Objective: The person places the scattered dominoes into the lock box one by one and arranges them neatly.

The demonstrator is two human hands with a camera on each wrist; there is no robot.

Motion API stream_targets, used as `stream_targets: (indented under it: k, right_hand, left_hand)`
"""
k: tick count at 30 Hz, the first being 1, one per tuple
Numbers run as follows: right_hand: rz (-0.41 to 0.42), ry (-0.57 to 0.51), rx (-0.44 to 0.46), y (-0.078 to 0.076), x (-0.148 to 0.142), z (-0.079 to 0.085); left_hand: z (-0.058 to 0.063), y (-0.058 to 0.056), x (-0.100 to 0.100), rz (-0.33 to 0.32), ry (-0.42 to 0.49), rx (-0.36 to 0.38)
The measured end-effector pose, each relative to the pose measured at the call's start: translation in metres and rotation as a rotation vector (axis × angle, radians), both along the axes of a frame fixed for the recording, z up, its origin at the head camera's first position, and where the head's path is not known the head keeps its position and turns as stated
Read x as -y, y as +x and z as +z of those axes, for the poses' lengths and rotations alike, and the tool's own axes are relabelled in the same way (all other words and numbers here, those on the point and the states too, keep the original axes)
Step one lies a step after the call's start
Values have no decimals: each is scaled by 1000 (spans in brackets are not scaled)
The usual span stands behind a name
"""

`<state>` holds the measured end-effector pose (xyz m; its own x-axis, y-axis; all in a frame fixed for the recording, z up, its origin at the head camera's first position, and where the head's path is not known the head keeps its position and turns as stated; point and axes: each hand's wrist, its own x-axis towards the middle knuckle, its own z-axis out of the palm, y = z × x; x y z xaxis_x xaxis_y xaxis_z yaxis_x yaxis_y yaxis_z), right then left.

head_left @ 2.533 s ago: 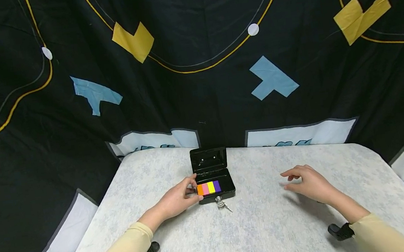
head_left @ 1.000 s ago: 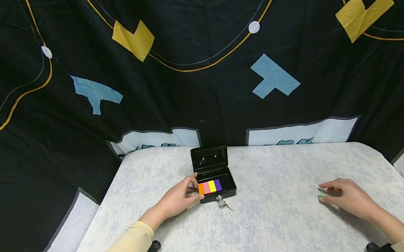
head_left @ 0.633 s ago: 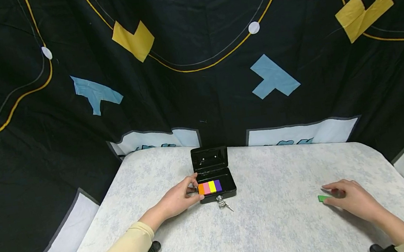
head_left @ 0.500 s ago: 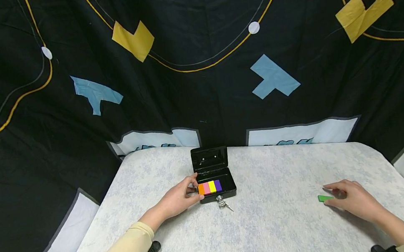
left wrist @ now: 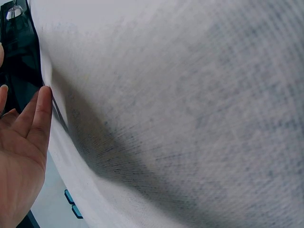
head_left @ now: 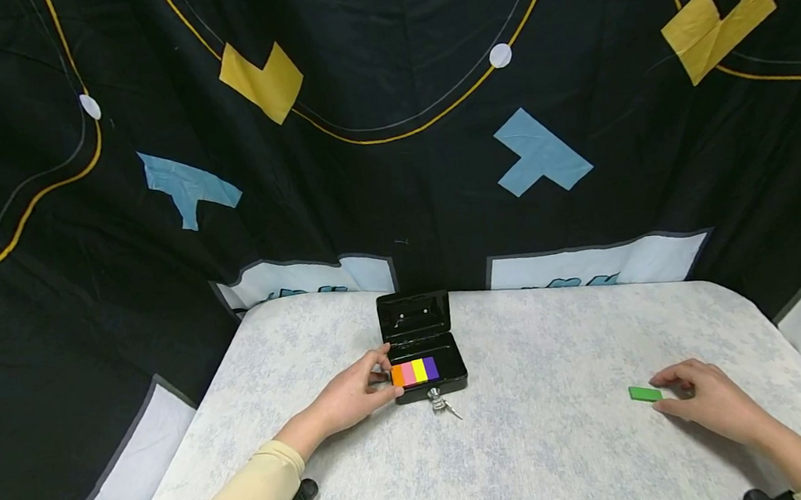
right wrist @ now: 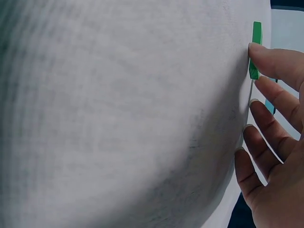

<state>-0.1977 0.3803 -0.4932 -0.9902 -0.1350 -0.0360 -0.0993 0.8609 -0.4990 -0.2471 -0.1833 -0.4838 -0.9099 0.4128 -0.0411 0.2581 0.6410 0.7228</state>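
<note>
In the head view a black cash box (head_left: 451,352) stands with its lid (head_left: 414,315) raised. Orange, pink (head_left: 408,374), yellow and purple blocks lie side by side in its left part. My left hand (head_left: 346,394) rests against the box's left side, thumb near the front corner and index finger near the hinge. Its other fingers look straight in the left wrist view. At the right, a flat green block (head_left: 644,394) lies on the table. My right hand (head_left: 711,399) is just beside its right end, thumb and fingers spread apart; in the right wrist view the thumb overlaps the block.
Keys (head_left: 446,405) hang from the lock at the box's front. A pale patterned cloth covers the table (head_left: 530,451). Behind it hangs a black curtain (head_left: 425,205) with yellow and blue tape pieces. A dark wrist-camera mount (head_left: 304,494) sits under the left sleeve.
My right hand moved right and toward me, bringing the green block down onto the table, then drew back a little so more of the block shows. The left hand stayed at the box.
</note>
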Motion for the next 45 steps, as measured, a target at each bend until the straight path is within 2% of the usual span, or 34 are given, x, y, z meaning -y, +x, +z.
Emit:
stream_targets:
  k: [20, 28, 33, 40, 45]
  right_hand:
    - [-13, 11, -22, 0, 2, -3]
    - [-37, 36, 0, 1, 4, -4]
    - [-21, 24, 12, 0, 4, -1]
    - [21, -30, 76, 1, 4, 1]
    - [61, -57, 73, 0, 6, 0]
  left_hand:
    - [0, 0, 0, -9, 14, -14]
    - [0, 0, 0, -7, -2, -14]
    - [0, 0, 0, -3, -5, -8]
    - [0, 0, 1, -2, -7, -8]
    - [-1, -1, 1, 2, 0, -7]
